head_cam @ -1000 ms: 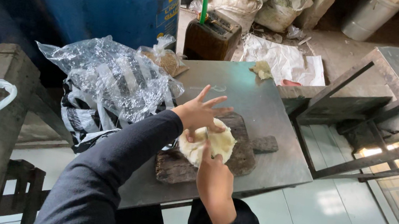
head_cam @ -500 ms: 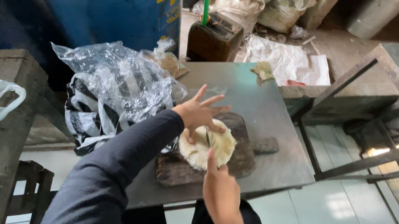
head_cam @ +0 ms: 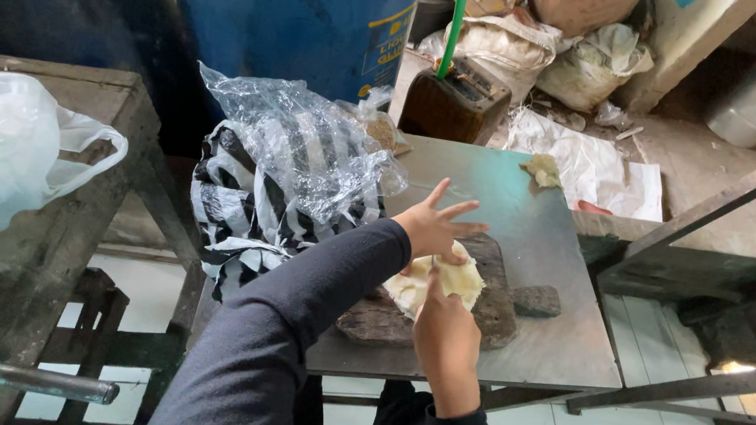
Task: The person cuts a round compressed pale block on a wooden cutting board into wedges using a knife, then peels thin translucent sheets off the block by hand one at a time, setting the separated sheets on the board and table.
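A pale, flat piece of dough (head_cam: 440, 283) lies on a dark, rough slab (head_cam: 485, 305) near the middle of the metal table (head_cam: 537, 233), a little toward its near edge. The left hand (head_cam: 434, 227) sits on the far-left part of the dough, palm down, with its fingers spread and pointing toward the far right corner of the table. The right hand (head_cam: 443, 332) comes in from the near edge, and its fingers seem to press or pinch the near rim of the dough; how tightly they close cannot be told. So the dough lies between the two hands, touching both, with the left hand over it and the right hand just below it.

The dough is roughly round, slightly longer along the line from the near left toward the far right; it points no clear way. The slab's long axis runs nearly along the table's near edge, with a small dark block (head_cam: 537, 299) just beside its right end. A crumpled clear plastic bag (head_cam: 303, 145) lies at the table's left edge.
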